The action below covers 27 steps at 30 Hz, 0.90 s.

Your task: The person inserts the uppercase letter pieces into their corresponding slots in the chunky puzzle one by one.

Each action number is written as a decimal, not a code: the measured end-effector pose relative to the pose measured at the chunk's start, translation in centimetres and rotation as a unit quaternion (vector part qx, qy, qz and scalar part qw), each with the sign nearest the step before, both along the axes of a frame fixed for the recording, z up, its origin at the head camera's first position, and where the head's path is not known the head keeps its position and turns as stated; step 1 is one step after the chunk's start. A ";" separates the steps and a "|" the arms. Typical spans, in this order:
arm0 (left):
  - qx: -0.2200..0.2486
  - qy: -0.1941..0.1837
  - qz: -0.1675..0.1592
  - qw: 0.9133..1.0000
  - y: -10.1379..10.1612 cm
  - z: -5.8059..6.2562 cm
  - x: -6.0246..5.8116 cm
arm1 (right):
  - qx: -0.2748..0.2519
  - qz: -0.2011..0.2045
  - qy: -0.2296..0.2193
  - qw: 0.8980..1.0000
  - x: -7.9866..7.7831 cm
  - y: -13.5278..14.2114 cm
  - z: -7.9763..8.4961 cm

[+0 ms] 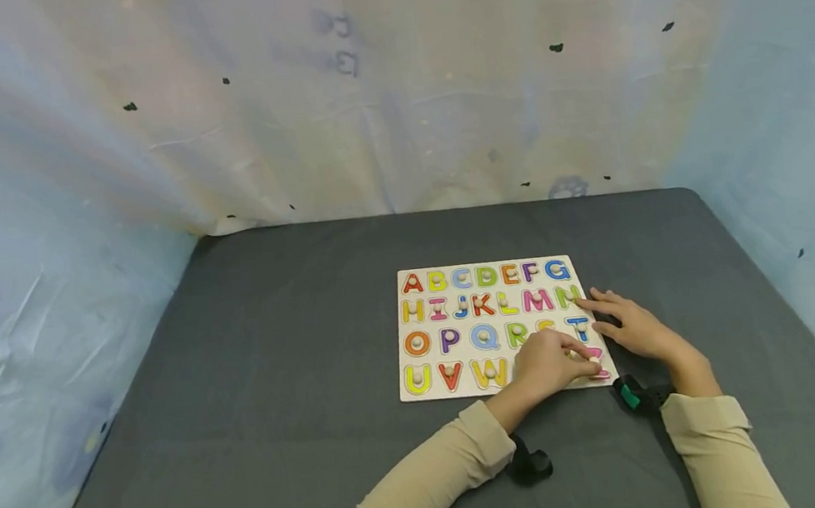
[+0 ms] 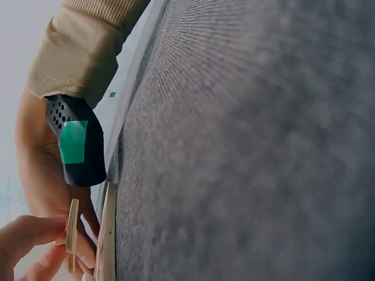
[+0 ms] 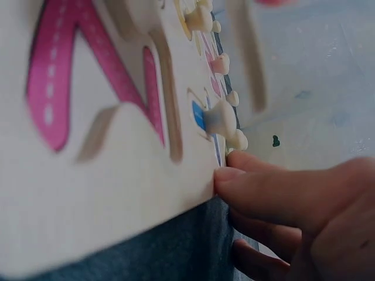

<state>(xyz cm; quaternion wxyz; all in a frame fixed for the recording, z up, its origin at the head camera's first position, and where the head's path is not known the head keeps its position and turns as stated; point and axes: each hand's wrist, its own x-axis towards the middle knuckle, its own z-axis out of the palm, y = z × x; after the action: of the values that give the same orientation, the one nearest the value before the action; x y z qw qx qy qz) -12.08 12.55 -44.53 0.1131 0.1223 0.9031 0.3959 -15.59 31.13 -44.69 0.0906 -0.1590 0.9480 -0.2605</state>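
A wooden alphabet peg board point(image 1: 427, 329) lies on the dark table, its coloured letters in rows. My left hand point(image 1: 546, 362) is over the board's near right corner, pinching a pink letter Z piece point(image 1: 597, 356). In the left wrist view, this thin wooden letter point(image 2: 72, 227) stands off the board between thumb and fingers. My right hand point(image 1: 638, 327) has its fingers extended at the board's right edge, near the N and the blue T point(image 1: 578, 327). The right wrist view shows a pink letter-shaped recess point(image 3: 50, 76) close up.
Dark grey cloth covers the table point(image 1: 240, 374). Pale sheeting point(image 1: 390, 105) hangs behind it and along both sides. Knobbed letters such as the orange O point(image 1: 417, 343) and red V point(image 1: 451, 376) sit in the board. A black wrist device point(image 1: 529, 462) is on the left wrist.
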 end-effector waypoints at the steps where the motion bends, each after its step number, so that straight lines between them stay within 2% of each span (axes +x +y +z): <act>1: -0.003 -0.001 0.001 1.000 0.1 0.0 -0.1 | 0.000 0.002 -0.001 1.000 -0.1 -0.1 0.0; 7: -0.049 -0.006 0.013 0.999 0.5 -0.1 -0.5 | -0.012 0.009 -0.005 1.000 -0.3 -0.3 0.2; 15: -0.116 0.002 0.019 0.993 1.0 0.1 -0.5 | -0.019 0.008 -0.015 1.000 -0.1 -0.3 0.0; 20: -0.127 0.008 0.010 0.992 1.1 0.1 -0.3 | -0.019 0.010 -0.016 1.000 0.0 -0.3 0.0; 27: -0.117 0.003 0.004 0.993 1.0 0.5 -0.2 | -0.014 0.007 -0.019 1.000 0.0 -0.1 0.0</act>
<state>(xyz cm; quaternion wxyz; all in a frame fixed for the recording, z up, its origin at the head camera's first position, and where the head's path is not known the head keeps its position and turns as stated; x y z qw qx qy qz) -12.32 13.54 -44.07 0.1218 0.1057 0.9440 0.2879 -15.56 31.04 -44.65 0.1078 -0.1615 0.9412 -0.2764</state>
